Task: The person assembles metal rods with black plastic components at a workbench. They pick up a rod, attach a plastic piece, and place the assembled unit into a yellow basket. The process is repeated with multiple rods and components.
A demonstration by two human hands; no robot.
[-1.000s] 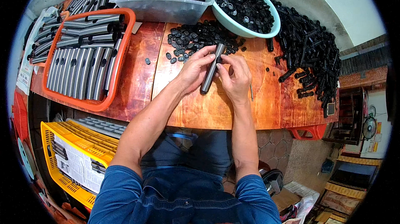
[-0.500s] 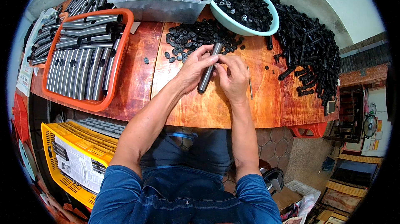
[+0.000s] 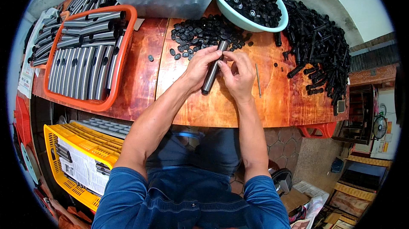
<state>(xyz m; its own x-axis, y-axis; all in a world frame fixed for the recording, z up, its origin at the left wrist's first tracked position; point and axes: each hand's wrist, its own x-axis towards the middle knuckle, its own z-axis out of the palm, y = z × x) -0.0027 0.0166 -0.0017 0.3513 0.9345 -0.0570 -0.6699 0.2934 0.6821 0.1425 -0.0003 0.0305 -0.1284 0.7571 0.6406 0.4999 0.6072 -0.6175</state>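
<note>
Metallic tube [image 3: 211, 77] sits clasped in the left hand [image 3: 199, 68], touched by the narrowly parted right hand [image 3: 239, 75].

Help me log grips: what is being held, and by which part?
A metal tube; the left hand grips its far half, where the right hand also touches it.

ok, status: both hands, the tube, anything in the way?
Left hand gripping grey tube. Right hand at tube's side, grip unclear. Loose black pieces near far end; thin rod on table, right of right hand.
</note>
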